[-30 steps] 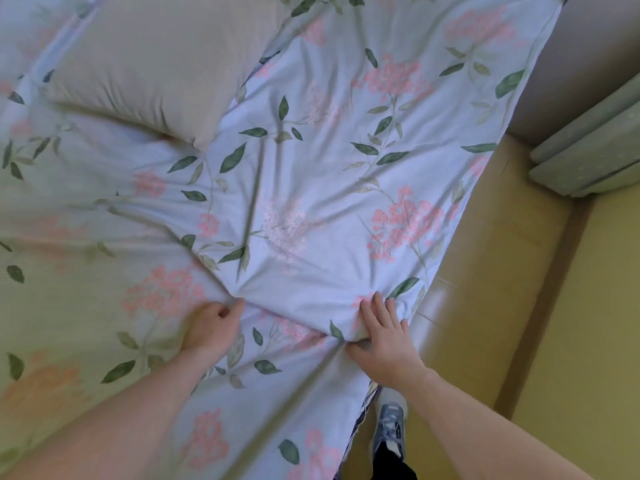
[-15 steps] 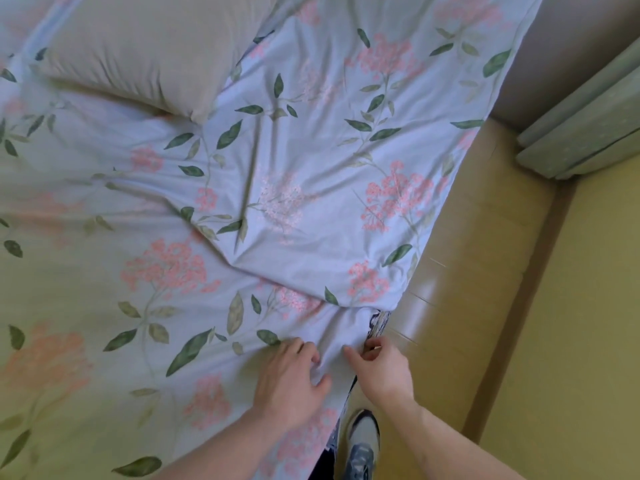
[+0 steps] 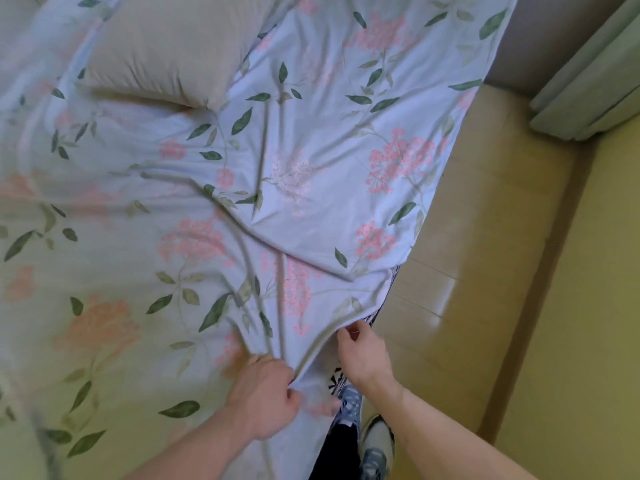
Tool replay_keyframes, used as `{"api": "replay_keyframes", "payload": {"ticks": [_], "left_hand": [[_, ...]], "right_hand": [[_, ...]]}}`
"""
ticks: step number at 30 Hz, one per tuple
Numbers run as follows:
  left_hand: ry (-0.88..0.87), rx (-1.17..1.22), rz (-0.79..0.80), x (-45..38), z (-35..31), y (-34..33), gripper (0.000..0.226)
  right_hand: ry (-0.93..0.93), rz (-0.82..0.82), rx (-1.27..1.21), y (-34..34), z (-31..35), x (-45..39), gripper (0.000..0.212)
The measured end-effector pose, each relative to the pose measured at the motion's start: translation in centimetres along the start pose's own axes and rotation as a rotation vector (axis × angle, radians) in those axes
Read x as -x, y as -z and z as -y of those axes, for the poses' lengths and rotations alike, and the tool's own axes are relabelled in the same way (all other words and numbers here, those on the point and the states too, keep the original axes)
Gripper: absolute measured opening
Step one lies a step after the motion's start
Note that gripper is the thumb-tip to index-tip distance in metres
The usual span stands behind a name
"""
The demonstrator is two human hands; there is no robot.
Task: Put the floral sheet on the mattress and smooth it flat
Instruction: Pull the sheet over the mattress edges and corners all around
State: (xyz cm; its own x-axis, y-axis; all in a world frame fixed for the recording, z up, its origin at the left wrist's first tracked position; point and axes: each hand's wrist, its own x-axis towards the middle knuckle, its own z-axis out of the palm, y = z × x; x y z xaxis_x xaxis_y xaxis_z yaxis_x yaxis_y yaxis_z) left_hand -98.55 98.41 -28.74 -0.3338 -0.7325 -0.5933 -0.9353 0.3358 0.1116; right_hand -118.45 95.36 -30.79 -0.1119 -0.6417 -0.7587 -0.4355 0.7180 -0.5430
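Both hands now grip cloth where half a second ago they lay flat: the left hand [image 3: 265, 396] bunches the floral sheet [image 3: 311, 188] at six o'clock, the right hand [image 3: 362, 355] pinches its edge just beside, toward five. That sheet covers the mattress, creased, a pillow [image 3: 166, 46] at eleven o'clock.

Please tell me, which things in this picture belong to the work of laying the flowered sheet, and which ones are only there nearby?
Part of the job:
floral sheet, creased and bunched near the edge
left hand, gripping a fold of it
right hand, pinching its edge
mattress, its patterned side just showing under the edge

Just lying about:
pillow on the sheet
curtain
floor
shoes
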Motion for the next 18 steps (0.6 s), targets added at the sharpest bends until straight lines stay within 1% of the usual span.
{"api": "replay_keyframes", "payload": {"ticks": [1,3,5,8,11,14,16,18], "left_hand": [[0.025,-0.043,0.103,0.6,0.0,0.1,0.025],[0.059,-0.122,0.232,1.4,0.0,-0.1,0.029],[0.092,-0.158,0.307,2.0,-0.1,-0.4,0.031],[0.133,-0.229,0.459,2.3,0.1,-0.9,0.041],[0.116,-0.298,0.577,3.0,0.1,-1.4,0.047],[0.087,-0.298,0.586,4.1,0.2,-2.5,0.046],[0.061,-0.273,0.52,4.4,0.1,-3.1,0.044],[0.016,-0.224,0.416,5.4,0.6,-4.2,0.04]], "right_hand": [[-0.013,0.007,-0.012,-0.1,-0.1,0.5,0.03],[-0.046,0.015,-0.031,-0.5,-0.5,1.4,0.034],[-0.073,0.001,-0.03,-0.9,-0.9,2.0,0.036],[-0.084,0.024,0.049,-2.0,-1.6,2.3,0.033],[-0.105,0.035,0.137,-3.7,-2.8,3.2,0.028],[-0.118,0.015,0.169,-6.3,-4.0,4.3,0.025],[-0.133,-0.024,0.145,-6.9,-5.0,4.5,0.026],[-0.148,-0.06,0.141,-7.6,-5.6,5.1,0.025]]}}
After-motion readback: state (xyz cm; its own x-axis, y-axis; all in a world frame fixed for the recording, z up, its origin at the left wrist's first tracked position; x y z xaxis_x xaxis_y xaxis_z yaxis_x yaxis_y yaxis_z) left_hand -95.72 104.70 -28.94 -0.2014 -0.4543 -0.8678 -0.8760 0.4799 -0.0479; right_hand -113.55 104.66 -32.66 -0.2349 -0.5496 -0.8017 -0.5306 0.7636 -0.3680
